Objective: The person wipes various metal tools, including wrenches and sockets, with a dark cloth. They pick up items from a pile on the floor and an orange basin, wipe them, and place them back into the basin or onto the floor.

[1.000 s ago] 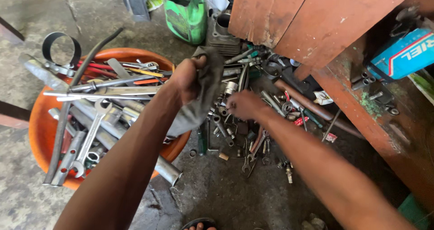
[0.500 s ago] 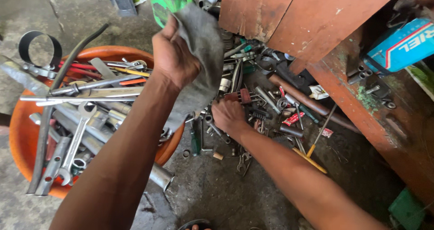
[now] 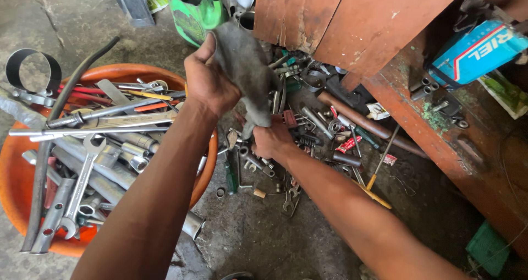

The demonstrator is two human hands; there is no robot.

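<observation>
My left hand [image 3: 208, 82] is raised over the floor and grips the top of a dirty grey rag [image 3: 246, 65]. The rag hangs down toward my right hand [image 3: 270, 140], whose fingers close around the rag's lower end just above a heap of loose tools [image 3: 308, 131] on the concrete. Whether a small tool sits inside that fist is hidden by the cloth. Both forearms reach in from the bottom of the view.
An orange plastic basin [image 3: 22, 175] at left holds several spanners, pipes and rods. A rusty red metal bench [image 3: 418, 93] runs along the right, with a blue box [image 3: 473, 51] on it. A green canister [image 3: 195, 10] stands at the top. A black ring clamp [image 3: 30, 73] lies beside the basin.
My left hand has lifted the rag higher and toward the top of the view. My right hand has moved from the tool heap up to the rag's lower end.
</observation>
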